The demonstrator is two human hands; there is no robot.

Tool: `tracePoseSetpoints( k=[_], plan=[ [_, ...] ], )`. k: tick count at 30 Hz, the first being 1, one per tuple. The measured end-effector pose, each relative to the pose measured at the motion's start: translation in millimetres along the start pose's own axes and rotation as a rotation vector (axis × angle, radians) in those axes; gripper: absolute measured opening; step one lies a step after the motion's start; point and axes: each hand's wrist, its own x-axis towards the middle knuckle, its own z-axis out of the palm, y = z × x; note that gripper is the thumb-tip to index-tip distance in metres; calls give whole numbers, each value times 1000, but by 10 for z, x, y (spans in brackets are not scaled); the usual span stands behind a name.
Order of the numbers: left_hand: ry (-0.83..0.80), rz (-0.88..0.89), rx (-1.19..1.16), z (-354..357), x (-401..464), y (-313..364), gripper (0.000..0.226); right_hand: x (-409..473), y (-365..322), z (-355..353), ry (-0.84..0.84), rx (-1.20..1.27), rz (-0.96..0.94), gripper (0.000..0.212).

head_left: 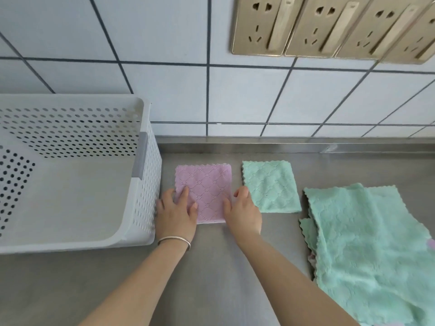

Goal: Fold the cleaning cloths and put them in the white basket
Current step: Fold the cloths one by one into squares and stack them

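Pink cloth (207, 191): soft, quilted in a diamond pattern, scalloped edges, folded to a small near-square. Lying flat on the counter (211, 278), just right of the basket, not in it.

White basket (146, 175): rigid plastic, rectangular with rounded corners, walls perforated with rows of small holes, grey handle insert on the wall facing the pink cloth. Standing on the counter at left; no cloth visible on the part of its floor that shows.

Green cloth (270, 185): same quilted texture, mint colour, folded to a small rectangle, lying flat just right of the pink cloth, apart from it.

Pile of cloths (367, 243): mint, unfolded, overlapping loosely, wavy edges, further right of the pink cloth and nearer the viewer.

Counter: brushed grey metal, smooth, with a raised back lip.

Wall (164, 67): pale glossy tiles with dark grout; gold-toned sockets (259, 27) in a row at top right.

Left hand (176, 210): fingers spread and fairly straight, resting flat on the pink cloth's left near corner; thin metal bangle (174, 241) on the wrist.

Right hand (242, 212): fingers loosely bent, touching the pink cloth's right edge; whether pinching it cannot be told.
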Motion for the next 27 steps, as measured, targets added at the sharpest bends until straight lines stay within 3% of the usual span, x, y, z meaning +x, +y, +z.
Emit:
tracePoseSetpoints(
  k=[5,7,9,11,14,16,19,23,27],
  plan=[
    [182,91,-27,-93,-186,163,44,-518,455,-287,44,70,-218,23],
    [190,144,-69,-89,-322,289,45,-765,904,-425,168,84,-185,27],
    [147,250,-119,-37,-575,527,44,-1054,1518,-610,314,48,-91,27],
    [-6,323,-171,15,-813,725,44,-1264,2021,-678,371,-87,-79,28],
    [-333,480,-165,228,-1301,1078,44,-1664,2518,-760,278,-240,-87,41],
    [-416,600,-94,327,-1475,1180,41,-1694,2537,-723,201,-272,-121,48],
    [-425,730,-24,502,-1792,1429,40,-1660,2638,-784,198,-279,-121,44],
    [-368,880,38,607,-1947,1564,41,-1576,2645,-772,246,-300,-172,13],
    [-385,919,204,689,-2058,1749,42,-1567,2721,-811,200,-320,-254,28]
  ],
)
